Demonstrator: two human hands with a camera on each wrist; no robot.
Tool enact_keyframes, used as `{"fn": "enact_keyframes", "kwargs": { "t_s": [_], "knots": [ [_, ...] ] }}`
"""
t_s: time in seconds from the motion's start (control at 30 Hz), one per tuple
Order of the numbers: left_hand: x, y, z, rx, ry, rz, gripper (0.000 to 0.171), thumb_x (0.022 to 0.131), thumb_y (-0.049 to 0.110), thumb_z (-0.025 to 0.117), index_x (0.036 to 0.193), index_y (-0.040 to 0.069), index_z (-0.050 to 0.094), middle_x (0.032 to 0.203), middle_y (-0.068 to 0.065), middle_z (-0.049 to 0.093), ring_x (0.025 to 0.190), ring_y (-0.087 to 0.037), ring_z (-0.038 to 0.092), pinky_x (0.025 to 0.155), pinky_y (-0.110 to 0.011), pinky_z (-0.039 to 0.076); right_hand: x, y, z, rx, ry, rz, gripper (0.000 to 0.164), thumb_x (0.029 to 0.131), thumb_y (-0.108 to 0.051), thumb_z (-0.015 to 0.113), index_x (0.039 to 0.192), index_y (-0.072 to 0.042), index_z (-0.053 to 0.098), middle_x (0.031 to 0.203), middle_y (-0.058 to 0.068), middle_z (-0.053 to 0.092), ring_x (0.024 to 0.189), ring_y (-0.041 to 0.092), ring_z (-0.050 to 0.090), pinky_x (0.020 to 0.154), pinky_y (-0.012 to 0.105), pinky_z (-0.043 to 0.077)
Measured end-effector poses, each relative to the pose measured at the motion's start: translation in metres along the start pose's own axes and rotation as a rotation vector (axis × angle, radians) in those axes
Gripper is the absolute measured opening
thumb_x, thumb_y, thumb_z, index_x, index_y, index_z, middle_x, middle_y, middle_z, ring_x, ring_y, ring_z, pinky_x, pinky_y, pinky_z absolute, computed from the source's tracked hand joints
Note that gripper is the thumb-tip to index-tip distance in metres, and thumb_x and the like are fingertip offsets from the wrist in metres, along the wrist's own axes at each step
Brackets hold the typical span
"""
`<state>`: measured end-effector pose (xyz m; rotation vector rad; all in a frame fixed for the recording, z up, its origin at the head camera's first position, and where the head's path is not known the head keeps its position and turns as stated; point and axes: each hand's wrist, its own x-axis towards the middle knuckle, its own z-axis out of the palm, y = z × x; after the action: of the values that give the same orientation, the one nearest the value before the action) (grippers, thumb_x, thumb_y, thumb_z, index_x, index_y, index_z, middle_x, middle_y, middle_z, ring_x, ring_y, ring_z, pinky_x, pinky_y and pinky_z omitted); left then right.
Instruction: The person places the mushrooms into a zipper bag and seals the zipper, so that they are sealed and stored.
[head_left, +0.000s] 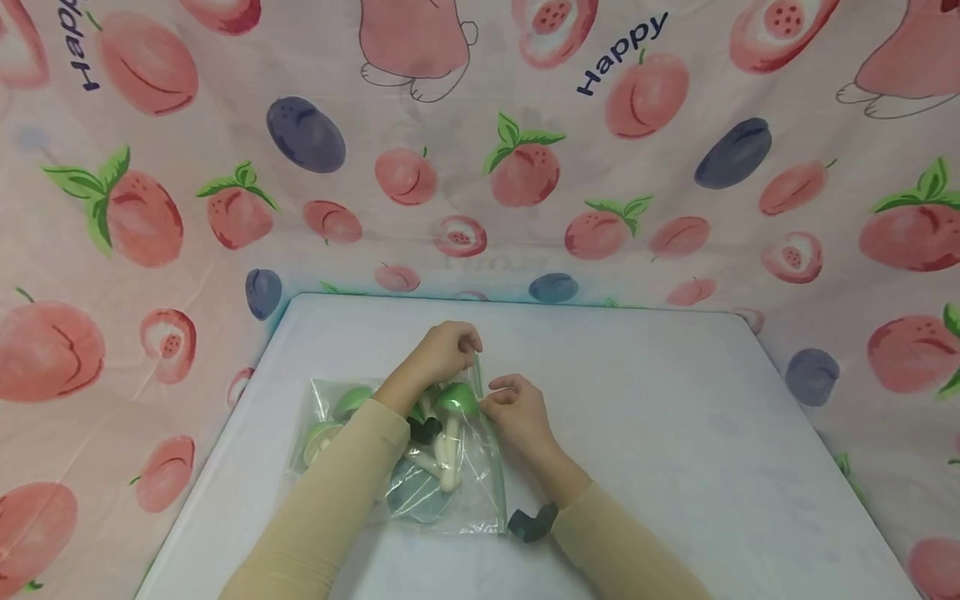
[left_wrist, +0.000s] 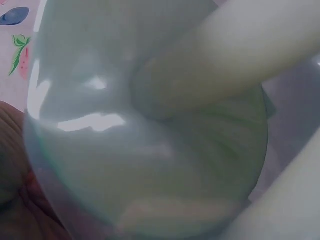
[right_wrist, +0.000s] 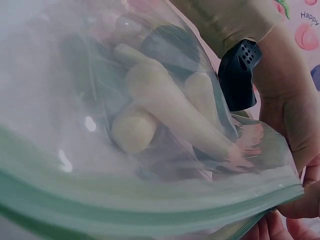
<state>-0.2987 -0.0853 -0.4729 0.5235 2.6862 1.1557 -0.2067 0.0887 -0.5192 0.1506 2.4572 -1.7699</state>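
Note:
A clear zip bag [head_left: 480, 504] with a green seal lies on the table, holding several toy mushrooms [head_left: 457, 400] with green caps and pale stems. My left hand [head_left: 444, 350] reaches across the bag and pinches the far end of its seal. Along the same edge, nearer to me, my right hand [head_left: 521, 412] pinches the seal between thumb and forefinger. In the right wrist view the left hand [right_wrist: 300, 135] grips the bag's corner, and the green seal [right_wrist: 150, 220] runs across the front. A mushroom cap's underside [left_wrist: 210, 165] fills the left wrist view.
The white table [head_left: 637, 433] extends to the right of the bag. A fruit-print cloth [head_left: 465, 192] hangs behind it and along both sides. Black wrist cameras [head_left: 532, 523] sit at both wrists; the left one is over the bag.

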Motion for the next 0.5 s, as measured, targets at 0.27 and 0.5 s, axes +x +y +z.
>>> {"fn": "enact_keyframes", "kwargs": {
  "t_s": [0.27,0.5],
  "knots": [
    [0.001,0.001,0.000,-0.005,-0.003,-0.001,0.024,0.091,-0.007,0.064,0.110,0.002,0.075,0.091,-0.007,0.071,0.079,-0.019,0.062,0.068,-0.028,0.053,-0.005,0.004,0.000,-0.022,0.001,-0.012,0.036,0.091,-0.009,0.076,0.124,-0.001,0.066,0.096,0.011,0.080,0.085,0.019,0.072,0.079,0.031,0.059],
    [0.001,0.003,0.000,-0.003,0.022,-0.005,0.025,0.091,-0.006,0.065,0.112,0.003,0.074,0.092,-0.007,0.071,0.079,-0.019,0.063,0.068,-0.028,0.053,-0.010,0.004,-0.002,-0.034,-0.004,-0.010,0.037,0.090,-0.010,0.076,0.125,-0.001,0.066,0.097,0.012,0.080,0.084,0.019,0.072,0.077,0.030,0.059]
  ]
}}
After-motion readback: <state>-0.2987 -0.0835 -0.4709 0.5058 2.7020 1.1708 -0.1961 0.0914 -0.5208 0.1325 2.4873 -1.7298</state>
